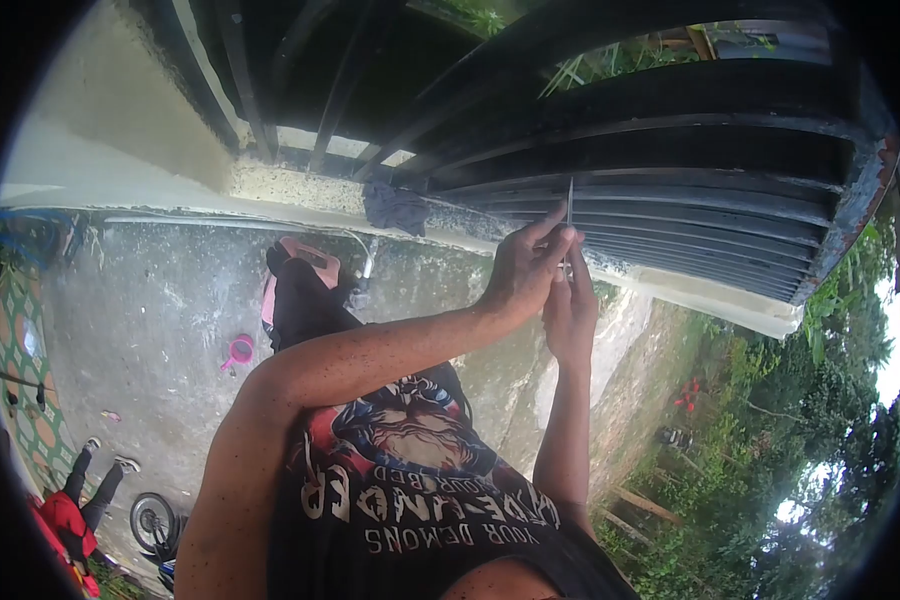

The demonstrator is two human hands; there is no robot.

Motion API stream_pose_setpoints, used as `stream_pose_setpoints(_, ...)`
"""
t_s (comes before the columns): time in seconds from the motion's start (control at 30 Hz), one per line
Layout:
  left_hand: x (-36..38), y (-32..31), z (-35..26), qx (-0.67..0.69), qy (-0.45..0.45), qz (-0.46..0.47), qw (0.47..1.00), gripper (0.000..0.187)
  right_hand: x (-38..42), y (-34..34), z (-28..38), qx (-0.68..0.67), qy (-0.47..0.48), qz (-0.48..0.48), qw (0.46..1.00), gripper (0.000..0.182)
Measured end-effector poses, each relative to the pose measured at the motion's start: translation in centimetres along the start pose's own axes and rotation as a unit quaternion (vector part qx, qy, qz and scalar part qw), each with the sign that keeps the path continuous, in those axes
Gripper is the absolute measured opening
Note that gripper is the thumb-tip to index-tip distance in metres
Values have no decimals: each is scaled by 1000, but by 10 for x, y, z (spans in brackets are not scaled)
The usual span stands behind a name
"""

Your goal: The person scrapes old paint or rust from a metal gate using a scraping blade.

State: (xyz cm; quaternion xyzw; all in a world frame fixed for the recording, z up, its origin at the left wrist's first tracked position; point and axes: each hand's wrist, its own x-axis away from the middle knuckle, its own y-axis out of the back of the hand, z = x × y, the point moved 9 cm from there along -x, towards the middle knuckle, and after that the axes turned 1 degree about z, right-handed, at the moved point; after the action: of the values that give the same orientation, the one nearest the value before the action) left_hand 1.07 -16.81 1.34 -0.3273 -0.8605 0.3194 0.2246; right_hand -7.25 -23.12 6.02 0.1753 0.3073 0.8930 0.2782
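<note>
My left hand [525, 268] comes in from the left with thumb and forefinger pinched around a thin, pale, pointed strip that looks like a blade [570, 198]. Just below, my right hand [572, 315] reaches up, its fingertips closed together at the strip's lower end, touching the left hand. Whether it is a knife or a bare metal strip I cannot tell. The strip points up toward the dark metal window grille [700, 215], overlapping its bars in this view. On the ledge [460, 222] left of my hands lies a crumpled dark grey rag [395, 208].
Below the ledge, a pink chair [315, 258] stands beside my leg on the concrete floor [160, 300], with a pink dipper [238, 352] nearby. A person in red [60, 525] and a bicycle wheel [153, 522] are at lower left. Trees [780, 430] fill the right.
</note>
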Motion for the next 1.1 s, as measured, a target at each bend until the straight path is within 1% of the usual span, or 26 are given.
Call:
stream_pose_setpoints(0.03,-1,-2,0,6,-10,3,1000,61,-2,2,1,13,25,-3,1000,50)
stream_pose_setpoints(0.1,-5,17,19,-16,-32,-26,999,62,-6,-11,-15,87,56,27,994,50)
stream_pose_setpoints(0.13,-3,33,40,18,10,-61,998,63,-7,-27,-29,8,-13,88,996,51)
stream_pose_setpoints(0.17,-5,49,73,67,66,-55,994,69,-7,-39,-44,-1,-59,121,991,51)
stream_pose_setpoints(0.2,-1,63,90,52,108,-69,990,69,-6,-47,-57,64,2,120,991,51)
stream_pose_setpoints(0.23,1,75,104,35,148,-82,985,69,-6,-56,-54,128,65,117,983,51)
stream_pose_setpoints(0.27,0,78,112,58,153,-70,984,68,-4,-56,-60,125,64,113,984,51)
stream_pose_setpoints(0.3,3,77,112,52,159,-68,983,68,3,-56,-59,72,11,109,991,51)
stream_pose_setpoints(0.33,3,71,102,28,141,-52,988,66,11,-54,-58,17,-43,102,994,51)
stream_pose_setpoints(0.37,4,63,92,2,121,-32,992,65,15,-47,-53,7,-47,86,995,52)
stream_pose_setpoints(0.4,4,56,76,-33,63,-45,996,66,19,-42,-45,-37,-52,68,996,53)
stream_pose_setpoints(0.43,5,51,70,-47,67,-33,996,66,22,-38,-40,-82,-56,46,994,53)
stream_pose_setpoints(0.5,7,41,54,-132,55,-10,990,63,29,-33,-43,-111,-61,25,992,53)
stream_pose_setpoints(0.57,10,35,44,-158,61,14,985,62,38,-33,-42,-145,-70,4,987,53)
stream_pose_setpoints(0.63,13,36,35,-164,43,15,985,62,46,-39,-34,-184,-92,18,978,54)
stream_pose_setpoints(0.67,12,41,35,-208,56,21,976,62,47,-41,-31,-198,-84,11,977,54)
stream_pose_setpoints(0.7,13,40,33,-222,59,31,973,62,49,-42,-28,-211,-85,0,974,54)
stream_pose_setpoints(0.8,20,36,20,-170,42,33,984,65,53,-48,-20,-238,-83,20,967,56)
stream_pose_setpoints(0.9,23,30,4,-141,39,30,989,63,51,-42,5,-247,-63,-3,967,55)
stream_pose_setpoints(0.93,22,26,-2,-117,41,24,992,61,51,-41,9,-231,-91,16,968,54)
stream_pose_setpoints(0.97,20,23,-6,-115,39,22,992,61,50,-41,16,-228,-90,19,969,54)
stream_pose_setpoints(1.03,13,11,-22,-129,-1,59,990,58,45,-32,31,-224,-50,-38,973,53)
stream_pose_setpoints(1.07,11,7,-24,-124,7,58,991,58,42,-24,44,-156,26,-89,983,52)
stream_pose_setpoints(1.1,6,8,-22,-124,17,49,991,59,38,-31,38,-150,30,-81,985,52)
